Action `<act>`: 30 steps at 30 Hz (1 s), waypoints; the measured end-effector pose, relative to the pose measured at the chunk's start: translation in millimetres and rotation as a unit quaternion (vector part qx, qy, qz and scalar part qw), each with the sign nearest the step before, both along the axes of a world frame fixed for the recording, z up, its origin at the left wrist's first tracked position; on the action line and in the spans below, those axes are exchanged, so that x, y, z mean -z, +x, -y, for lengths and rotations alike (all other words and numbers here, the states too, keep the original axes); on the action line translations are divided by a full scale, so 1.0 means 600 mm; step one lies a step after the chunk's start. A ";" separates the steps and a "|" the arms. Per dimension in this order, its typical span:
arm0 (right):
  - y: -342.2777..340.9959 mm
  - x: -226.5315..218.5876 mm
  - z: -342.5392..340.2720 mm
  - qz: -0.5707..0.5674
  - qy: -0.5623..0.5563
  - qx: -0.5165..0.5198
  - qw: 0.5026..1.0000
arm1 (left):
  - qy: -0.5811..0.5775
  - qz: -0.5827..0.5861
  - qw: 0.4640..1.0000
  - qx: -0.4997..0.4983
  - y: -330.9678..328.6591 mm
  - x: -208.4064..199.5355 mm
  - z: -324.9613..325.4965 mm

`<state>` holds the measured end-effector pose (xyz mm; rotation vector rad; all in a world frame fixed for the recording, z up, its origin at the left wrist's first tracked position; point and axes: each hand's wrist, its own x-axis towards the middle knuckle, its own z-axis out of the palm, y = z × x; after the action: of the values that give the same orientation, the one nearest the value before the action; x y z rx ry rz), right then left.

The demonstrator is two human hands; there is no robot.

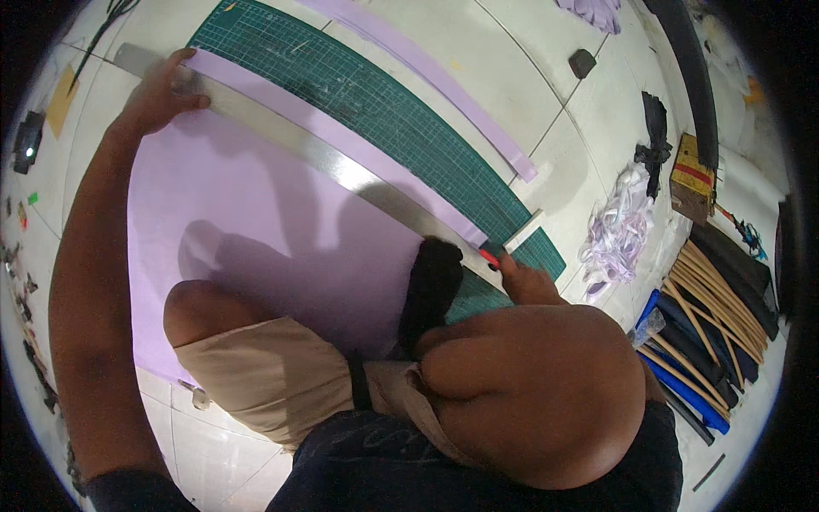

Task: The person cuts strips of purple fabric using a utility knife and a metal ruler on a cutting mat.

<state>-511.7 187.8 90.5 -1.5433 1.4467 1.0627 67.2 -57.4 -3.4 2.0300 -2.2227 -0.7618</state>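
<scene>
A long metal ruler (pixel 341 166) lies diagonally across a large lilac sheet (pixel 281 247). At its upper left end my left hand (pixel 158 98) presses down with thumb and fingers spread. My right hand (pixel 529 282) is closed round a small red cutter (pixel 489 257) at the ruler's lower right end; its blade cannot be made out, and my raised knee hides part of the wrist. A black-covered foot (pixel 431 286) rests against the ruler near that end. Beneath the sheet's far edge is a green gridded cutting mat (pixel 341 94).
A cut lilac strip (pixel 426 77) lies beyond the mat. A short white bar (pixel 523 230) sits on the mat's right end. To the right are lilac and white scraps (pixel 616 230), a yellow-and-red block (pixel 693 175) and several wooden sticks (pixel 717 299). A dark block (pixel 582 63) stands on the tiles.
</scene>
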 end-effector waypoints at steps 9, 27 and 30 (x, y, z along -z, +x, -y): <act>-0.102 -0.013 -0.061 0.015 -0.066 -0.062 0.996 | 0.015 0.054 0.997 -0.044 -0.010 -0.001 -0.002; 0.548 0.112 0.338 0.367 -0.301 -0.059 0.878 | 0.060 0.095 0.987 -0.115 -0.052 -0.059 -0.003; 0.586 0.117 0.358 0.389 -0.331 -0.057 0.858 | 0.053 0.112 0.986 -0.116 -0.057 -0.062 -0.005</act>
<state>-160.3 -27.2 20.3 -2.1987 1.1603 -0.1164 33.1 -54.7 34.0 2.4826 -2.0325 -0.6706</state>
